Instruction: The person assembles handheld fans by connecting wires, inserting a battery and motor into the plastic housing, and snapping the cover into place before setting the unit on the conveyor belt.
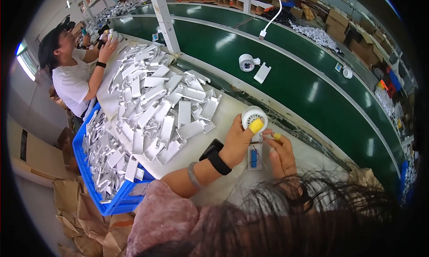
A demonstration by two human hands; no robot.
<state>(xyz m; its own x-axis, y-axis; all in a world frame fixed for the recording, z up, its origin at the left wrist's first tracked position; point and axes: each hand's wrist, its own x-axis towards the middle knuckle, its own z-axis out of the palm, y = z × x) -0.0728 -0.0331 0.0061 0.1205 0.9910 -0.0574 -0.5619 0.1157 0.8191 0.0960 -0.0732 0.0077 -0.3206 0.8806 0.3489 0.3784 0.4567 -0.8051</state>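
Observation:
My left hand (237,143) grips a white handheld fan (254,116) by its round, slotted head, the thumb in a yellow finger cover pressed on it. Below the head hangs the fan's open handle casing (255,158), where a blue cylindrical battery and thin wires show. My right hand (282,152) is at the neck of the fan, fingers bent in close to the wires, one fingertip in a yellow cover. What those fingertips pinch is too small to make out. To the left, a large pile of white plastic handle shells (165,105) covers the worktable (219,176).
A blue crate (117,203) full of white shells stands against the table's left edge. Beyond the table runs a green conveyor belt (304,91) carrying a white fan head (247,62) and a loose shell (262,73). A white cable (278,11) hangs above it. Another person (73,74) works at the far left.

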